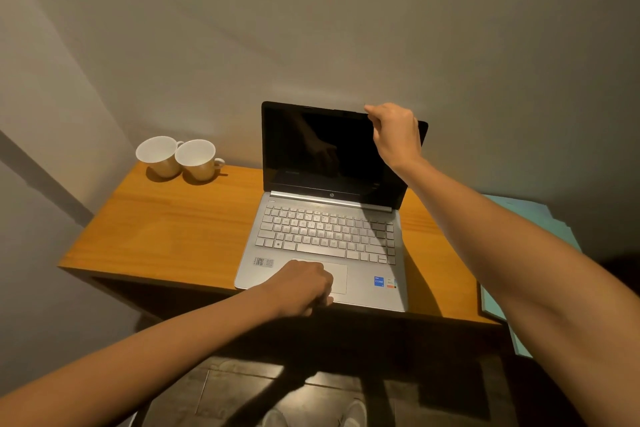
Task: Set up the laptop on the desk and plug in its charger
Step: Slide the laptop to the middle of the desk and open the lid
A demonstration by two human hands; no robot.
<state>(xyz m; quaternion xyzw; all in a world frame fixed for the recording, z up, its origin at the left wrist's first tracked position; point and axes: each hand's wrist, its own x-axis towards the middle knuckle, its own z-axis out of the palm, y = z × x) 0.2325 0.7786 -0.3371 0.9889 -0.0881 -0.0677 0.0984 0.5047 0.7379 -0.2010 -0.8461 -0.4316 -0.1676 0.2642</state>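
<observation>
Right hand (394, 135) pinches top edge of laptop (325, 236) lid, lid near upright. Left hand (304, 284), fingers curled, presses base front edge. Charger not visible; neither hand nearer.

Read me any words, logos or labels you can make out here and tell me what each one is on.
"hp": logo on the laptop below the screen.
"CORE": blue sticker on the palm rest; its other print is too small.
QR label, second sticker, key legends: too blurred to read.
Cups: no text.
</observation>
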